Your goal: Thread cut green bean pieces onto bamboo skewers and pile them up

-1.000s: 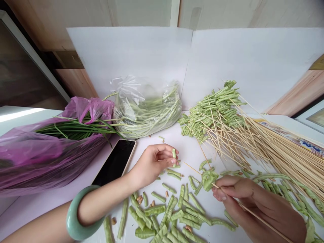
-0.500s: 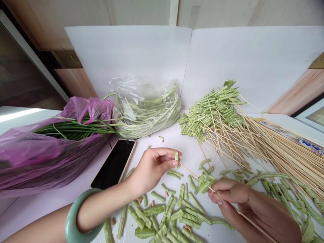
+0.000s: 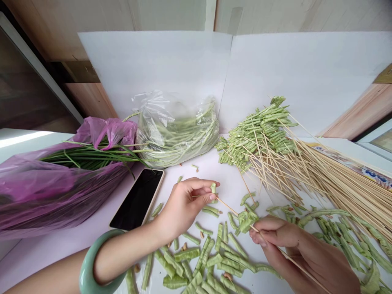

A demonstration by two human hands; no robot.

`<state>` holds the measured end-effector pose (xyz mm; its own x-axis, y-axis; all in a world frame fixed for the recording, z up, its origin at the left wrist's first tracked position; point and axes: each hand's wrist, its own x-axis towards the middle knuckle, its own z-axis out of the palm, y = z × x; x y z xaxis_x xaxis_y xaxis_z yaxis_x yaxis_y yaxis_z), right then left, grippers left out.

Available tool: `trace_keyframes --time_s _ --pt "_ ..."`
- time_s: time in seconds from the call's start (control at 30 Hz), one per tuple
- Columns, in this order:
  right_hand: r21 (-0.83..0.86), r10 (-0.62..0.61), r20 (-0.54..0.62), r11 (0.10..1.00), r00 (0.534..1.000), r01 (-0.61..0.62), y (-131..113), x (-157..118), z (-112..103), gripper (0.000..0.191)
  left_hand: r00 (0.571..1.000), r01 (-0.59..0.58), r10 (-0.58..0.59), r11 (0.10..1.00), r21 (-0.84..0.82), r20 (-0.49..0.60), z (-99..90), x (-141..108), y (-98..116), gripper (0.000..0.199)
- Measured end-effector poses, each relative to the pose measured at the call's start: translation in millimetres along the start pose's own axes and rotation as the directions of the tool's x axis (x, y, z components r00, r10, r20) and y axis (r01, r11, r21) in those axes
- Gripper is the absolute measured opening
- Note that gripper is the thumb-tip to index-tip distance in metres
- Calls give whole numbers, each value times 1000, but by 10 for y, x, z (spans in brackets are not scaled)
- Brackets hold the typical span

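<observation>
Between its thumb and fingers, my left hand (image 3: 183, 208) pinches a short green bean piece (image 3: 213, 188) at the tip of a thin wooden skewer (image 3: 227, 205). My right hand (image 3: 294, 245) is closed on the same skewer, lower down. Several bean pieces (image 3: 245, 220) are bunched on the skewer just ahead of my right fingertips. Below and between the hands, many cut bean pieces (image 3: 190, 254) lie loose on the white table. A pale green bangle (image 3: 92, 261) circles my left wrist.
A phone (image 3: 137, 200) lies left of my left hand. Behind are a purple bag (image 3: 45, 183) with green stalks and a clear bag (image 3: 177, 139) of long beans. Filled skewers (image 3: 263, 130) are piled at back right, beside bare skewers (image 3: 343, 175). Longer beans (image 3: 346, 237) lie at right.
My right hand has shifted slightly left, with the skewer and its bunched bean pieces. My left hand has barely moved and keeps its pinch at the skewer tip.
</observation>
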<state>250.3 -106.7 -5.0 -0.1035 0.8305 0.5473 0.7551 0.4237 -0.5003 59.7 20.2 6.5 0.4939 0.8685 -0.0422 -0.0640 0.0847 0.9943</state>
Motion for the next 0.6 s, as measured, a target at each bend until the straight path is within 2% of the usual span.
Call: trace_keyframes --time_s 0.17,0.43,0.6 --pt "-80 -51 -20 996 999 49 -64 28 -14 12 1000 6 -6 1000 -11 2 7 0 -19 26" --pt "-52 -49 -31 998 998 47 -81 26 2 12 1000 23 -22 999 -41 17 -9 12 -53 27" --pt "-63 -31 -23 998 999 29 -86 16 0 12 1000 -19 18 999 51 14 -5 5 -53 22"
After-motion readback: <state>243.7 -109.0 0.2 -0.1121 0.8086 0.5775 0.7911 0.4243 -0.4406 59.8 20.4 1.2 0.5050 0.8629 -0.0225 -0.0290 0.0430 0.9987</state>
